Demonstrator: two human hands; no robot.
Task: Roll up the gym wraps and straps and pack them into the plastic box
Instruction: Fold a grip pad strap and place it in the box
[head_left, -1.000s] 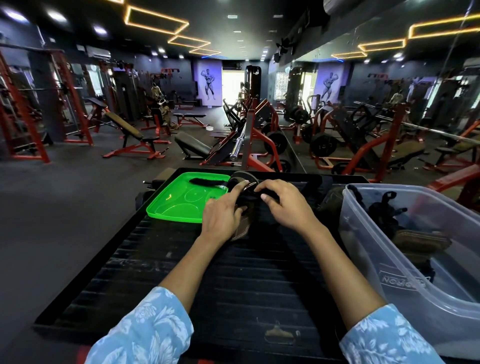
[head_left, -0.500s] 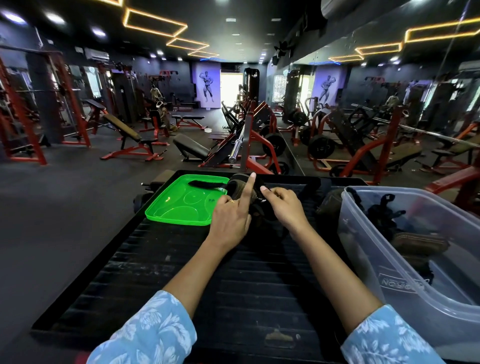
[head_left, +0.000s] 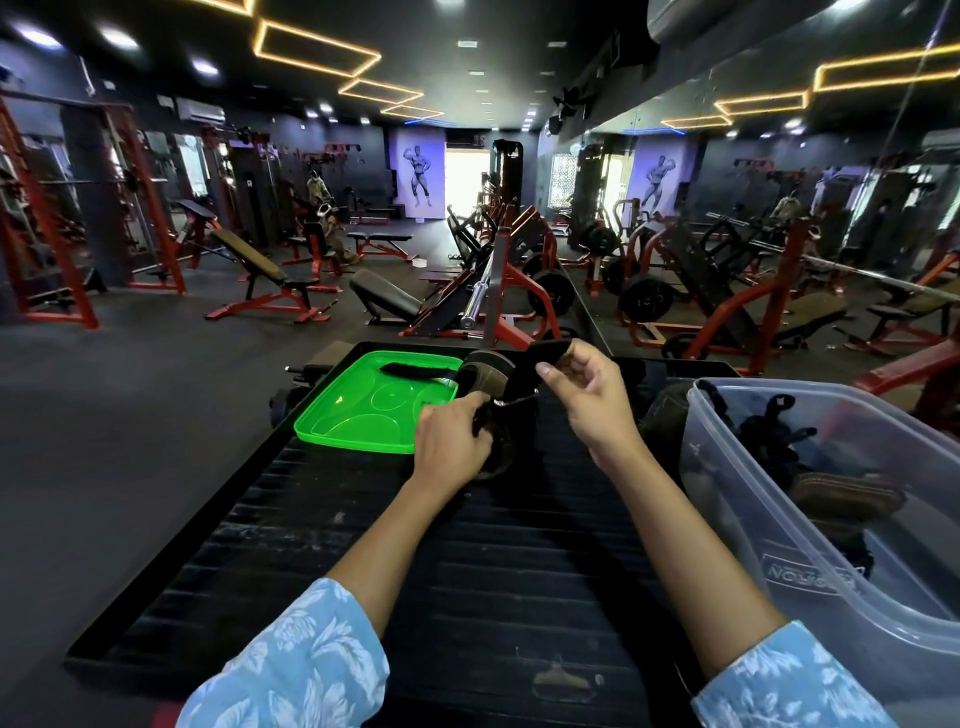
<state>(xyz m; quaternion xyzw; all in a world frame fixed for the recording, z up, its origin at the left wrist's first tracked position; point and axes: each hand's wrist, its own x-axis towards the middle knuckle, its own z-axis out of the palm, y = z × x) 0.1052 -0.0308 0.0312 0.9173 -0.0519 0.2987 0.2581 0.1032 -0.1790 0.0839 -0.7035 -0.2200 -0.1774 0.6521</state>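
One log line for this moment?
step: rolling strap | left hand: grips buckle end | right hand: pinches free end, raised | plastic box: partly packed

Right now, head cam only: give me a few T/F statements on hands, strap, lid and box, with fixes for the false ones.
1. The right hand pinches the raised end of the black strap. True.
2. The left hand lies flat and open on the green lid. False: it grips the strap's lower part, beside the lid.
3. The clear plastic box stands on the person's right and already holds dark straps. True.
4. The green lid is fitted on the box. False: it lies apart on the black ribbed surface, left of the hands.
5. A black strap piece lies across the lid's far edge. True.
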